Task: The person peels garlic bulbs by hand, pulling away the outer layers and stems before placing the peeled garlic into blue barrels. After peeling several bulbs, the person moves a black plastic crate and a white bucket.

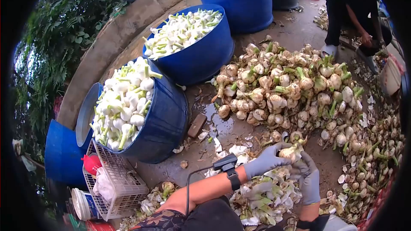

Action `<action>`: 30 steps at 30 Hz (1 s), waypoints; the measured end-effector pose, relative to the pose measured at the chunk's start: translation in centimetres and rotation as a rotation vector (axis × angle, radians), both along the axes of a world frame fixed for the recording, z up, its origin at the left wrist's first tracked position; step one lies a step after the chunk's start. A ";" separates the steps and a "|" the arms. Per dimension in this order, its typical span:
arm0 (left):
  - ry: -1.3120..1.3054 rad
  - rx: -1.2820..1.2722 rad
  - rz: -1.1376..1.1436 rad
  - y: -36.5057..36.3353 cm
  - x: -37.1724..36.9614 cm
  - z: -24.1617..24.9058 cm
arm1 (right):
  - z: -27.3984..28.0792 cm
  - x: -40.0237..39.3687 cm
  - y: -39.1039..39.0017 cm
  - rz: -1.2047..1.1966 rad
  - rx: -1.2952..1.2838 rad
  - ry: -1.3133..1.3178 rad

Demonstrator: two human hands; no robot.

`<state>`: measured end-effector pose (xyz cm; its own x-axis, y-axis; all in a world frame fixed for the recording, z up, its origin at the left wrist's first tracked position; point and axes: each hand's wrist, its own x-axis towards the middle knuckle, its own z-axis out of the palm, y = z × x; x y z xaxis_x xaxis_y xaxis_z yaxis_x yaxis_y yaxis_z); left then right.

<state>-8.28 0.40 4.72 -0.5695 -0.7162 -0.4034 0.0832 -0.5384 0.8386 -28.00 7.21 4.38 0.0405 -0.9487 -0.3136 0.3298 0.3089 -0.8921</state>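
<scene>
My left hand (pixel 266 161), in a grey glove, grips a garlic bulb (pixel 292 151) with a short green stem, its fingers closed around the left side. From the right, my gloved right hand (pixel 310 179) is closed against the same bulb, fingers bent; a tool in it, if any, cannot be made out. Below both hands lies a heap of peeled garlic skins (pixel 265 199). Just beyond them spreads a large pile of unpeeled garlic bulbs (pixel 291 90), brownish with cut stems.
Cleaned white garlic fills two blue tubs (pixel 165 119) (pixel 209 53) at left and back. A plastic crate (pixel 124 188) and a white bucket (pixel 81 203) stand lower left. A brick (pixel 197 125) lies on the wet ground. Another person (pixel 357 21) sits at the upper right.
</scene>
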 end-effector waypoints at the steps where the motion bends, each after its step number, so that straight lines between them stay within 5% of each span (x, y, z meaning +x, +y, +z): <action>1: -0.022 -0.149 -0.080 0.1 0.0 0.5 | 0.2 -0.9 0.2 0.027 0.097 -0.126; 5: 0.005 -0.406 -0.265 1.8 -0.5 0.7 | 2.5 -0.2 0.9 0.133 0.148 0.359; 6: -0.007 -0.449 -0.277 1.5 -0.2 0.4 | 2.0 0.4 1.0 0.076 0.180 0.341; 10: 0.192 0.048 -0.175 2.3 0.7 1.2 | 1.9 1.5 1.8 0.044 0.164 0.215; 14: 0.144 -0.144 -0.071 2.0 0.8 1.7 | 1.4 2.0 1.8 -0.076 0.270 0.055; 17: 0.283 0.019 0.103 2.4 0.9 1.6 | 1.2 3.0 2.0 -0.099 0.016 0.335; 20: 0.604 0.276 0.041 2.5 1.0 -0.5 | -0.3 1.8 2.2 -0.009 -0.289 1.196; 22: 0.565 0.195 0.092 2.7 0.5 1.6 | 0.8 2.7 1.5 -0.090 -0.364 0.982; 24: 0.168 0.065 -0.052 1.9 0.6 2.4 | 0.9 4.0 1.2 -0.230 -0.225 0.301; 28: 0.019 -0.287 0.016 2.8 0.4 0.0 | 1.2 2.1 1.1 -0.082 0.005 0.144; 30: -0.036 -0.130 -0.106 2.2 1.9 0.0 | 1.0 2.0 0.9 0.019 0.178 0.145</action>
